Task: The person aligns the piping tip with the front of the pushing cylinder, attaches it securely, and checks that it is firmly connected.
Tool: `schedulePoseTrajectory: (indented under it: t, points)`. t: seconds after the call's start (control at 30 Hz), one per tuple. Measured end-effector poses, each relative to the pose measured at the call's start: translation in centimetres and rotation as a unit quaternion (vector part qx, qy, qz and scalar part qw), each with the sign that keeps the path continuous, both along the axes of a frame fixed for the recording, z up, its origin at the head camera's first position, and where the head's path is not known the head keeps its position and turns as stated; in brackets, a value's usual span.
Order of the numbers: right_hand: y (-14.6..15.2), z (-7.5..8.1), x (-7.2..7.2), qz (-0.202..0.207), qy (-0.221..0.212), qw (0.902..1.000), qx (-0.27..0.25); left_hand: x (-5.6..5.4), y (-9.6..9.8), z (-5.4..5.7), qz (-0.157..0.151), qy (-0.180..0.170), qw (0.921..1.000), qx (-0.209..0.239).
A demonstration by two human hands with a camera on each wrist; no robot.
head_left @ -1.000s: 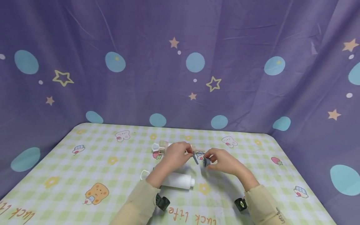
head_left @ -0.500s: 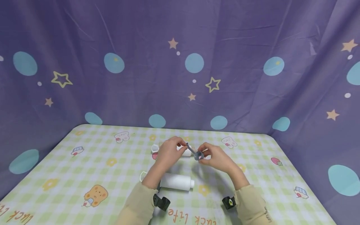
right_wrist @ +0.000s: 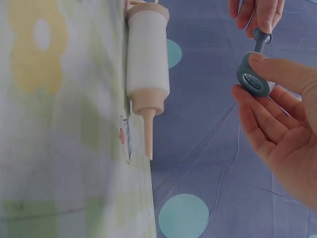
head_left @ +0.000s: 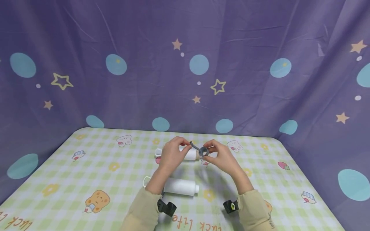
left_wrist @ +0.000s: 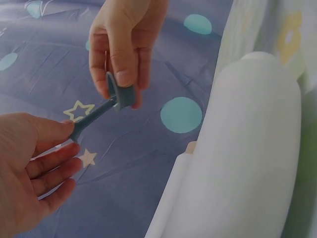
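Observation:
My left hand [head_left: 172,155] pinches the flared end of a thin grey-blue nozzle [left_wrist: 94,118] between thumb and index finger, its other fingers loosely bent. Thumb and fingers of my right hand [head_left: 221,156] grip a short, wide grey-blue screw collar [right_wrist: 251,77] by its sides. The nozzle's other end meets the collar, and together they are up above the table. Below the hands lies a white syringe-like tube [right_wrist: 147,54] with a beige collar and tip, partly covered by my left hand in the head view. Nearer me is a larger white tube [head_left: 180,186].
A white loop handle [head_left: 146,180] sticks out at the near tube's left end, partly behind my left forearm. Both tubes lie on a green-and-white checked tablecloth [head_left: 121,183]. Behind the table's far edge hangs a purple curtain [head_left: 138,96].
The nozzle and collar were held apart; my right hand has moved left and the two pieces now meet. Both hands have risen slightly, and the collar has turned its opening towards the head camera.

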State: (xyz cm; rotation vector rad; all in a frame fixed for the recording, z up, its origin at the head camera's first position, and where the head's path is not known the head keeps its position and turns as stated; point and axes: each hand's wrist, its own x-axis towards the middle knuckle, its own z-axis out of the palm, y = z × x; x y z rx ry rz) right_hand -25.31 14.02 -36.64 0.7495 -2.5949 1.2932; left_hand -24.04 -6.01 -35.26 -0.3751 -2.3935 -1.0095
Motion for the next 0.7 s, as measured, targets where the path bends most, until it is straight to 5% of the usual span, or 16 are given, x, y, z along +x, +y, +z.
schedulePoseTrajectory:
  t: [0.7]
  points:
    - [-0.44, 0.49, 0.26, -0.047, 0.042, 0.9979, -0.014, 0.22, 0.46, -0.16, -0.034, 0.072, 0.9951, 0.058]
